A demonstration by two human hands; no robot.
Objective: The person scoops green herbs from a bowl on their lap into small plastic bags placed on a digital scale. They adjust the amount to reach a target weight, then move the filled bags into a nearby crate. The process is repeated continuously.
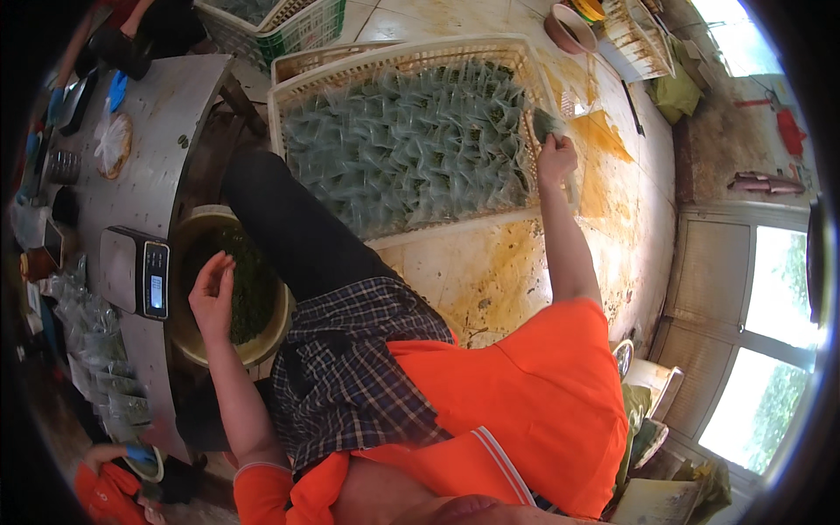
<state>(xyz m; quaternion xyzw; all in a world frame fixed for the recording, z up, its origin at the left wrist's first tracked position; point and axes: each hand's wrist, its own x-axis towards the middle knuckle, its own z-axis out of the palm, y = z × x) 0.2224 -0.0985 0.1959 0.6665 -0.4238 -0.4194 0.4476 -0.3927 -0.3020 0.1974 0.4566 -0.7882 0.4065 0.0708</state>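
Observation:
My right hand (556,157) pinches a small clear plastic bag with dark green contents (543,125) at the right rim of a large cream plastic crate (541,72). Rows of similar filled bags (407,144) stand close together inside that crate. My left hand (213,289), fingers curled and nothing seen in it, is over a round tub (285,321) of dark green leafy matter (246,295). Left of the tub, a digital scale (134,272) with a lit display and no load on its plate rests on the metal table (147,151).
Clear bags (98,354) lie along the table's lower left, and a tied bag (111,141) farther up. More crates (308,33) stand beyond. People in part view are at upper left and lower left. A pink basin (571,29) is on the stained floor.

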